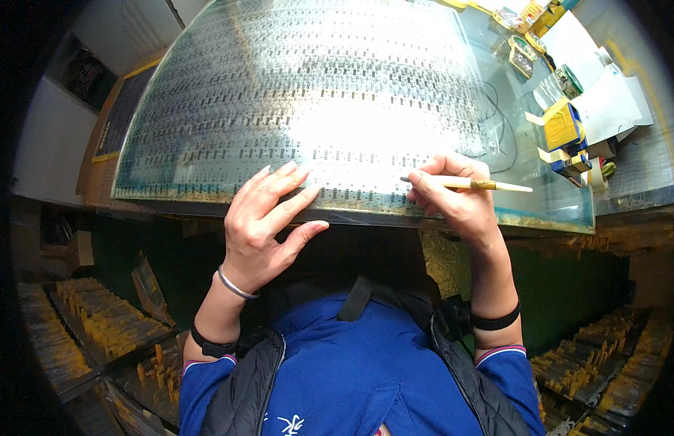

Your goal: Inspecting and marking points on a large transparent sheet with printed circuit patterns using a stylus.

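Blue shirt [337,356] at six o'clock, patterned sheet [279,94] at twelve, slim pale pen [484,184] at three.
At nine, the left hand [261,225] spreads over the sheet's near edge, grasping nothing; the right hand [460,203] pinches the pen, its dark tip [404,179] at the near rows. Work looks under way; what is finished or remains cannot be told.
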A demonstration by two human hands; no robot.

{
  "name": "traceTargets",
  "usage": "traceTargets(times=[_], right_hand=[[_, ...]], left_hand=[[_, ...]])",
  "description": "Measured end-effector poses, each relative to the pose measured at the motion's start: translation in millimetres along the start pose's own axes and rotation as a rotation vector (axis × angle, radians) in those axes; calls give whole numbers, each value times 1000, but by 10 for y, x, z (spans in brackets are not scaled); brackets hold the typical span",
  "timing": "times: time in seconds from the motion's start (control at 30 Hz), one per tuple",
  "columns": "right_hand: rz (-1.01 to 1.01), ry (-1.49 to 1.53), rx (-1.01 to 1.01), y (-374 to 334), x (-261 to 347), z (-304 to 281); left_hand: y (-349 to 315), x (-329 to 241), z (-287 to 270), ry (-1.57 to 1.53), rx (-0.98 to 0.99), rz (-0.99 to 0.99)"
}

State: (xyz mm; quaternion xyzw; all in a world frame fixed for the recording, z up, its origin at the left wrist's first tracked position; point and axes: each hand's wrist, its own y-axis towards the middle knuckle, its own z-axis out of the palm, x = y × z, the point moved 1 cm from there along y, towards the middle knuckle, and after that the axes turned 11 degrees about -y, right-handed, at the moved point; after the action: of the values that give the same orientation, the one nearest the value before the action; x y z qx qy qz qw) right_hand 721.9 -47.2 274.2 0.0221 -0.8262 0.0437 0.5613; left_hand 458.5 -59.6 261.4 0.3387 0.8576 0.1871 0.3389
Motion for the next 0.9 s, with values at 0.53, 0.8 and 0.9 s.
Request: traceTargets(times=[0.53, 0.8, 0.9], right_hand=[[12, 32, -11, -7, 4, 12], [-20, -6, -12, -6, -24, -3], [-28, 12, -33, -4, -22, 16]], left_hand=[[10, -15, -3, 0, 3, -9], [0, -11, -4, -11, 20, -18], [5, -17, 0, 0, 2, -7]])
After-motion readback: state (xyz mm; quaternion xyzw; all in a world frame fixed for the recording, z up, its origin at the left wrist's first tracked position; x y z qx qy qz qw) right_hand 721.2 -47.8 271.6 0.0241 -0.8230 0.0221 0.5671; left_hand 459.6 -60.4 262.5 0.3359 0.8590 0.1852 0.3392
